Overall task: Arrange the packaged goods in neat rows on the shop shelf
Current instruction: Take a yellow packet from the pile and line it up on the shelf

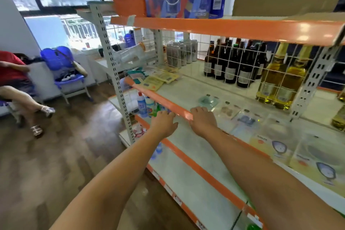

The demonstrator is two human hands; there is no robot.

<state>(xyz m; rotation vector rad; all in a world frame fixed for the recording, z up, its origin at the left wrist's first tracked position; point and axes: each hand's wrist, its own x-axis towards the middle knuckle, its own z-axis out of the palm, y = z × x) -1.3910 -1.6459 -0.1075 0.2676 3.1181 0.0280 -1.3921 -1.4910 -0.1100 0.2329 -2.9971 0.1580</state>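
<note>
Along shelf edge (168, 101), flat packets (244, 120) rowed.

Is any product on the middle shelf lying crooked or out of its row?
Yes. The yellow packets at the left end of the middle shelf lie fanned out and overlapping, not in a straight row. The clear flat packs just beyond the right hand also sit at slightly different angles. The dark bottles stand upright.

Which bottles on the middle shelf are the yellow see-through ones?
The tall bottles of golden liquid by the right upright, behind the wire grid. The dark brown bottles to their left are opaque, and the grey cans further left aren't bottles.
</note>
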